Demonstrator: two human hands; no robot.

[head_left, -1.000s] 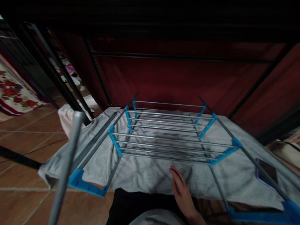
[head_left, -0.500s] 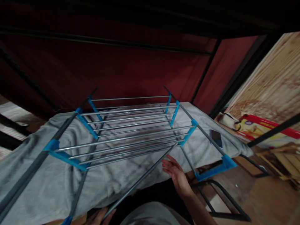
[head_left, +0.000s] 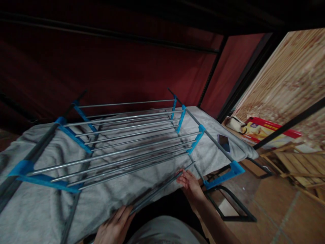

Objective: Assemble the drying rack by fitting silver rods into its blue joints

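Note:
A loose grey metal tube (head_left: 157, 193) slants across the front of the bed, close to my body. My left hand (head_left: 115, 223) is closed around its lower end. Near its upper end, my right hand (head_left: 190, 183) pinches the tube between thumb and fingers. Beyond it lies a rack frame (head_left: 132, 139) of silvery rods set in blue plastic brackets (head_left: 196, 139) between darker side poles. At the right front, another blue bracket (head_left: 224, 174) joins two side poles and has no rods in it.
Grey blanket (head_left: 33, 217) covers the bed beneath the rack. A phone (head_left: 223, 143) lies on it at the right. Dark metal bed posts (head_left: 212, 73) and a red curtain (head_left: 114, 71) stand behind. To the right are a red-and-yellow box (head_left: 269, 130), wooden slats (head_left: 299, 166) and a metal-framed stool (head_left: 231, 206).
My right hand, open beside the tube before, has closed on it. The tube's far end has come lower and nearer, and my left hand has risen into view. The camera has turned right.

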